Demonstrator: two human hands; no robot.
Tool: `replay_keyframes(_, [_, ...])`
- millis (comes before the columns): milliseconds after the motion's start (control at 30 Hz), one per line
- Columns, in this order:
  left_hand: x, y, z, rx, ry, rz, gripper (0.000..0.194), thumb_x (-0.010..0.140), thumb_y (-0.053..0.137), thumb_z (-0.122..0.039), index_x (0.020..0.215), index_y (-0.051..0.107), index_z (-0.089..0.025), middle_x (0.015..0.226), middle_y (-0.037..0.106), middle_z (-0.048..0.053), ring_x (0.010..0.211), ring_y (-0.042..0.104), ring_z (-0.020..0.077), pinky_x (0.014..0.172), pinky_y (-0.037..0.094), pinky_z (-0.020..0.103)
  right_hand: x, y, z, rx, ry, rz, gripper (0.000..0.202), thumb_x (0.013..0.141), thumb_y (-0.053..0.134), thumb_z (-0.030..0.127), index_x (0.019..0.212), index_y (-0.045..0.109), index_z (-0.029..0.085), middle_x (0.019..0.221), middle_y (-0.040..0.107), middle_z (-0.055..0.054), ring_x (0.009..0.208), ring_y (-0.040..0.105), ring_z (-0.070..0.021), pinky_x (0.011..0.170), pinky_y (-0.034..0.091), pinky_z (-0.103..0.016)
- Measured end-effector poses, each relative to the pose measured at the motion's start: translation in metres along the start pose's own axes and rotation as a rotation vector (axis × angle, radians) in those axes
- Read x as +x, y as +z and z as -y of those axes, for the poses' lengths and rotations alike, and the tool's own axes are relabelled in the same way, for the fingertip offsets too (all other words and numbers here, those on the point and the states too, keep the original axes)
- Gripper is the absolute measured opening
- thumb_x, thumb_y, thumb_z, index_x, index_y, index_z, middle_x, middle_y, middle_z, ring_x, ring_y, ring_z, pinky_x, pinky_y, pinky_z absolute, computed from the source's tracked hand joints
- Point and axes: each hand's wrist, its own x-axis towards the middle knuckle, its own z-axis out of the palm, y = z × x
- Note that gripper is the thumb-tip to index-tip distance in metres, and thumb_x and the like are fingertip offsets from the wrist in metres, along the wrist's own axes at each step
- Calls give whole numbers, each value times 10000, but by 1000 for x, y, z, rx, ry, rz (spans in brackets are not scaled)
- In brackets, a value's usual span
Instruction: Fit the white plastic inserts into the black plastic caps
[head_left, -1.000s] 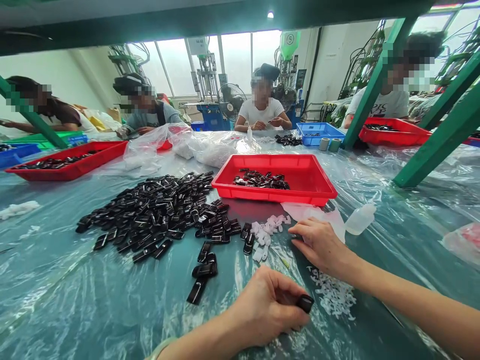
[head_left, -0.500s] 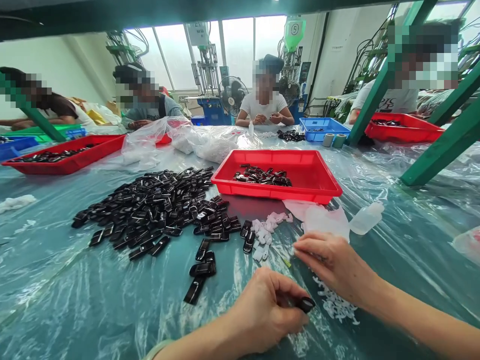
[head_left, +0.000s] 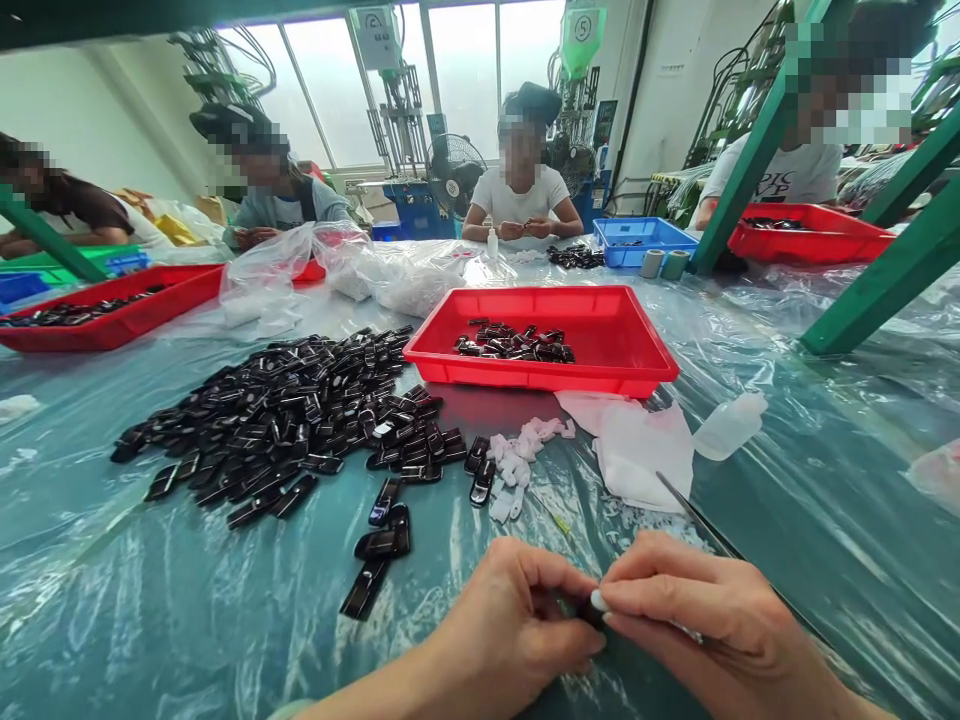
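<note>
My left hand (head_left: 525,620) is closed in a pinch around a small black glossy piece (head_left: 589,608), mostly hidden by the fingers. Against it, my right hand (head_left: 712,620) pinches a small white piece (head_left: 598,600) between thumb and fingertips. Behind my right hand runs a thin pointed metal tool (head_left: 697,515), perhaps tweezers; how it is held is hidden. Left of the hands lies a large pile of black glossy pieces (head_left: 277,420), with several stray ones in front. Small white pieces (head_left: 517,460) form a loose heap just beyond the hands.
A red tray (head_left: 540,376) holding more black pieces stands ahead. Beside it are a white cloth (head_left: 645,450) and a translucent bottle (head_left: 731,425). Plastic sheeting (head_left: 225,600) covers the table. Green posts (head_left: 780,150) rise at right. Several people sit across the table.
My right hand has come down and left to meet my left hand, with a white piece now at its fingertips. The metal tool now shows beyond it. The view has shifted slightly.
</note>
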Motion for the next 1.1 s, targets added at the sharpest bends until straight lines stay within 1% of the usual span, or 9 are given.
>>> replay_keyframes(100, [1, 0, 0, 10, 9, 0, 174, 628, 625, -170, 769, 702, -104, 520, 541, -13, 476, 436, 73, 471, 300, 184, -4, 2, -2, -4, -25, -12, 295, 745, 575, 5, 962, 617, 200, 768, 623, -38, 650, 584, -107, 575, 494, -193])
replay_keyframes(233, [2, 0, 3, -4, 12, -1, 175, 625, 630, -175, 771, 700, -106, 532, 556, -10, 483, 454, 79, 479, 317, 186, -6, 3, -3, -65, -59, 5, 252, 745, 568, 7, 917, 626, 183, 762, 626, -41, 642, 570, -115, 586, 495, -220])
replay_keyframes(400, [1, 0, 2, -35, -15, 2, 176, 624, 632, -188, 767, 697, -107, 546, 557, -12, 496, 471, 83, 496, 336, 188, -3, 1, 0, -116, -111, -22, 252, 772, 553, 52, 963, 625, 199, 739, 624, -36, 627, 549, -122, 567, 477, -236])
replay_keyframes(533, [1, 0, 4, -38, -13, 2, 157, 623, 633, -187, 746, 692, -109, 538, 536, -19, 507, 460, 82, 511, 344, 191, -1, -1, 3, -145, -114, 15, 261, 812, 522, 87, 1021, 595, 225, 721, 618, -34, 620, 536, -127, 566, 461, -247])
replay_keyframes(633, [1, 0, 4, -38, -14, 12, 156, 619, 636, -187, 741, 694, -110, 539, 532, -20, 511, 461, 85, 515, 348, 194, -1, 0, 4, -157, -116, 32, 247, 840, 491, 102, 1034, 584, 223, 724, 615, -38, 626, 533, -127, 570, 454, -249])
replay_keyframes(700, [1, 0, 2, -33, -8, 24, 166, 624, 627, -184, 753, 698, -108, 544, 540, -16, 512, 468, 89, 513, 347, 196, -1, 0, 3, -151, -115, 42, 241, 840, 489, 95, 1026, 584, 215, 721, 609, -39, 626, 527, -127, 571, 449, -252])
replay_keyframes(867, [-1, 1, -3, 7, 16, 14, 168, 631, 608, -173, 746, 706, -100, 518, 503, -25, 494, 433, 76, 496, 328, 189, -4, 1, 1, -153, -86, 67, 208, 830, 491, 89, 967, 596, 205, 724, 589, -40, 632, 514, -133, 569, 436, -261])
replay_keyframes(1000, [-2, 1, -4, -14, 2, 24, 155, 630, 602, -170, 732, 697, -102, 530, 534, -16, 498, 475, 87, 503, 356, 192, -5, 2, 1, -151, -94, 84, 225, 814, 488, 49, 963, 588, 185, 744, 582, -46, 655, 513, -130, 587, 444, -258])
replay_keyframes(1100, [-1, 0, -5, -22, -15, 10, 123, 620, 607, -170, 694, 678, -102, 515, 532, -19, 493, 492, 91, 497, 369, 189, -3, 1, 3, -159, -77, 99, 219, 807, 481, 40, 932, 598, 176, 751, 587, -53, 674, 533, -139, 611, 462, -272])
